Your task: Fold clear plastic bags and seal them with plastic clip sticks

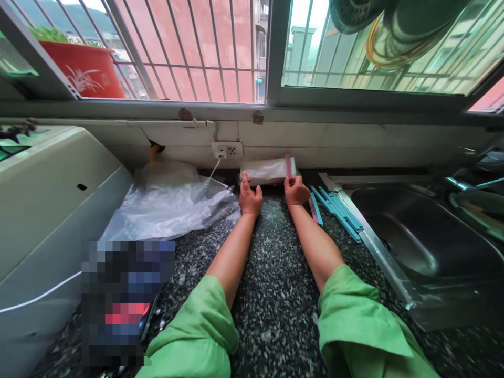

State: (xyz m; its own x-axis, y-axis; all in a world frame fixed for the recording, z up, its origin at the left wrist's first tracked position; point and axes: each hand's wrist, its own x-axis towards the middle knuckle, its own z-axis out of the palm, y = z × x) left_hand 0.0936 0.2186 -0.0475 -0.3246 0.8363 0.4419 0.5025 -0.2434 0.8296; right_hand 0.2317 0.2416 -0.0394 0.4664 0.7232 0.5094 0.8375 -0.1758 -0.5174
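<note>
A white plastic-wrapped packet [262,170] lies against the tiled wall at the back of the counter. My left hand [250,199] is at its near left edge, with fingers stretched and thumb apart; whether it touches the packet I cannot tell. My right hand [296,192] is closed around the lower end of a narrow pink bag clip [288,164], which stands upright at the packet's right end. Just right of that hand lie several long blue bag clips [340,212] and another pink strip [314,209].
A crumpled clear plastic bag [169,202] spreads over the counter at left, near a wall socket [232,150] with a white cable. A white appliance [51,194] stands far left, a pixelated object [126,299] before it. The steel sink [417,231] is at right.
</note>
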